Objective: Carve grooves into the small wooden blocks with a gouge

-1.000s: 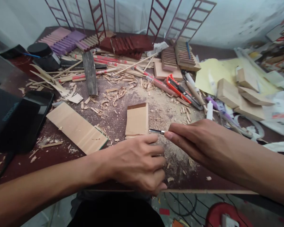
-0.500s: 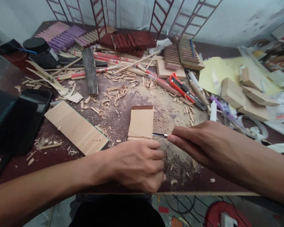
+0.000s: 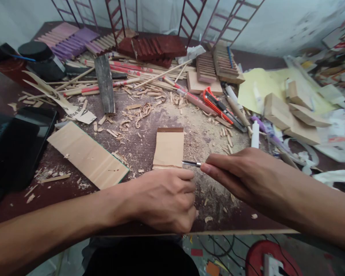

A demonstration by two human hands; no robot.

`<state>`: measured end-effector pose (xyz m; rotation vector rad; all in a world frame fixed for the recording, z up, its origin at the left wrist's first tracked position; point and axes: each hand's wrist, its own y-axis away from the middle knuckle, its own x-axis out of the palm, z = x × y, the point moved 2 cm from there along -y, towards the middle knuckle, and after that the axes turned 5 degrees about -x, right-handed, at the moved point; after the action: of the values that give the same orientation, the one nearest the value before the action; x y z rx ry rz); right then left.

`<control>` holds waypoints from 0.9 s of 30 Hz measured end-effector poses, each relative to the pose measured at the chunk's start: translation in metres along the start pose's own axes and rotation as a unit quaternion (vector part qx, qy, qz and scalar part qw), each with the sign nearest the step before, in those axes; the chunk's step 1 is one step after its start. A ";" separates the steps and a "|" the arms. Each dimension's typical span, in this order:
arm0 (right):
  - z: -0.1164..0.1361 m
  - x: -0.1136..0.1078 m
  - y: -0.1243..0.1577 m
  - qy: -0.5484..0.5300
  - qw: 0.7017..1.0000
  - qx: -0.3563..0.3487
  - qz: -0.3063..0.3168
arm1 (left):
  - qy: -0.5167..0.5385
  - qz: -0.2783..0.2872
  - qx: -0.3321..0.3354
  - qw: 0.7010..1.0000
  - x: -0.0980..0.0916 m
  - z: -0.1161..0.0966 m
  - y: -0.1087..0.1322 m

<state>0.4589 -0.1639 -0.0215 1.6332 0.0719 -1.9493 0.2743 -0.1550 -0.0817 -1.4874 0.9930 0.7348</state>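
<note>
A small pale wood block (image 3: pixel 169 148) with a dark brown strip along its far end lies near the table's front edge. My left hand (image 3: pixel 169 201) is closed over its near end, the knuckles hiding that part. From the right, my right hand (image 3: pixel 232 170) grips a carving tool (image 3: pixel 191 163) in closed fingers. Its thin metal blade meets the block's right side close to the near end; the handle is hidden in the hand. Left of the block, a flat pale board (image 3: pixel 87 155) lies at a slant beside my left forearm.
Wood shavings (image 3: pixel 143 115) and dust cover the table around the block. An orange utility knife (image 3: pixel 218 107), wooden sticks and grooved blocks (image 3: pixel 158 50) lie behind. Wood pieces (image 3: pixel 293 111) are piled at right, a black phone (image 3: pixel 23 147) at left. Small ladder frames (image 3: pixel 115 19) stand at the back.
The whole view has shifted slightly, moving the scene a little left. Both hands, the block and the blade keep nearly the same positions relative to each other.
</note>
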 end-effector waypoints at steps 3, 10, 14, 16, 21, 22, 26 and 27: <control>0.001 0.001 0.000 -0.003 1.000 0.008 0.002 | -0.002 0.001 0.003 1.000 0.000 0.000 0.000; 0.003 0.003 0.000 -0.128 0.992 -0.011 0.001 | -0.003 0.009 0.007 1.000 0.000 0.001 0.000; 0.002 0.002 0.000 -0.140 0.990 -0.010 -0.020 | 0.003 0.014 0.007 1.000 -0.001 0.001 0.000; 0.002 0.001 -0.001 -0.140 0.990 -0.009 -0.022 | 0.004 0.017 0.006 1.000 -0.001 0.001 0.000; 0.003 0.000 -0.002 -0.142 0.990 -0.005 -0.002 | 0.002 0.018 0.005 1.000 -0.001 0.001 -0.001; 0.003 -0.001 -0.002 -0.146 0.989 -0.005 0.002 | 0.001 0.019 0.005 1.000 -0.001 0.001 -0.001; 0.004 -0.005 -0.007 -0.156 0.988 0.000 0.018 | 0.001 0.017 0.009 1.000 -0.001 0.002 -0.002; 0.005 -0.006 -0.008 -0.158 0.987 0.002 0.020 | 0.002 0.017 0.012 1.000 -0.001 0.002 -0.002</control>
<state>0.4513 -0.1571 -0.0174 1.2977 -0.0876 -2.1524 0.2759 -0.1532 -0.0802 -1.4559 1.0278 0.7423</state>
